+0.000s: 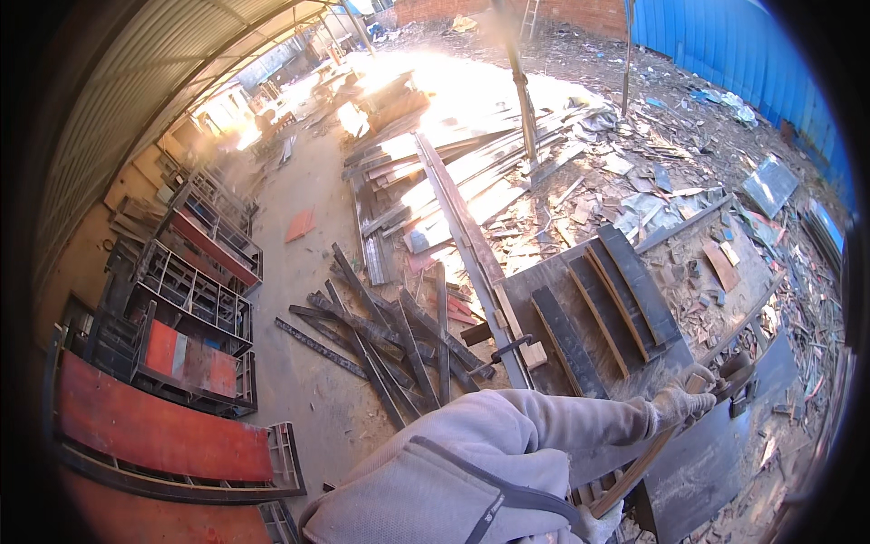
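My left hand (675, 404), in a light work glove with a grey sleeve behind it, is closed round the far part of a long wooden strip (645, 464). The strip slants down toward me. At its near end, my right hand (600, 526), also gloved, closes on the strip; the sleeve and the lower edge hide much of it. Just beyond the left hand is a dark curved object (734, 374) whose kind I cannot make out. Several dark-faced boards (603, 308) lie side by side on a brown worktable (521, 288), left of the strip.
A long metal rail (462, 240) with a clamp (507, 349) borders the worktable. Dark timbers (390, 335) are heaped on the floor to the left. Red-topped frames (163, 422) line the far left. Wood scraps (625, 172) litter the ground beyond, before a blue metal fence (725, 54).
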`<state>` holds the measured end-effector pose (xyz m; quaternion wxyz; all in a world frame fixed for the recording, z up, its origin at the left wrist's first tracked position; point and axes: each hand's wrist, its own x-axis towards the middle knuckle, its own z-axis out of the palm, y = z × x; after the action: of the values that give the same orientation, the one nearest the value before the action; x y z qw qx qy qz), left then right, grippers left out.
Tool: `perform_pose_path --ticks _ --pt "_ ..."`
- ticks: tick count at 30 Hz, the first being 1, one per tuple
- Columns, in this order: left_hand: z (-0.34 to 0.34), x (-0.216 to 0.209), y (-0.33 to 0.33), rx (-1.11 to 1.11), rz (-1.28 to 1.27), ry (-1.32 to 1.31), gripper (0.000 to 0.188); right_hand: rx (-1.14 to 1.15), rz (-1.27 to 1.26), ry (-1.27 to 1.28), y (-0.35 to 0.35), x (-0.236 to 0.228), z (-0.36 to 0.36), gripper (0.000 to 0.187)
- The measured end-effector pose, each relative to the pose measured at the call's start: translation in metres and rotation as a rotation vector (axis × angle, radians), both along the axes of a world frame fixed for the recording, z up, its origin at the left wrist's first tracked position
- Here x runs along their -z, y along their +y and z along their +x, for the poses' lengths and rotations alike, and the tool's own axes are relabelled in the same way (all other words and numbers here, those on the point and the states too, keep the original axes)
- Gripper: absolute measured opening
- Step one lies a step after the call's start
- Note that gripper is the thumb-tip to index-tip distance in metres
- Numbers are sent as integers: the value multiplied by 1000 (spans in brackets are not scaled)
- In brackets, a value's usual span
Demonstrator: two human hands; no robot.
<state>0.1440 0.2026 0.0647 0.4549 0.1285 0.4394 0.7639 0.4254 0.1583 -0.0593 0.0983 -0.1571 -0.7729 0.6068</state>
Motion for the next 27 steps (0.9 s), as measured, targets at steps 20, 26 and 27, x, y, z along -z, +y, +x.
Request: perform_pose_path --ticks 20,26,27 --pt "18 -1 23 8 128 -175 36 350 -294 -127 -29 -85 -19 85" --pt "29 -6 27 150 148 -177 51 508 -188 -160 -39 -91 -19 77" --pt "29 -6 30 58 153 -31 58 583 -178 -71 -39 -77 -25 71"
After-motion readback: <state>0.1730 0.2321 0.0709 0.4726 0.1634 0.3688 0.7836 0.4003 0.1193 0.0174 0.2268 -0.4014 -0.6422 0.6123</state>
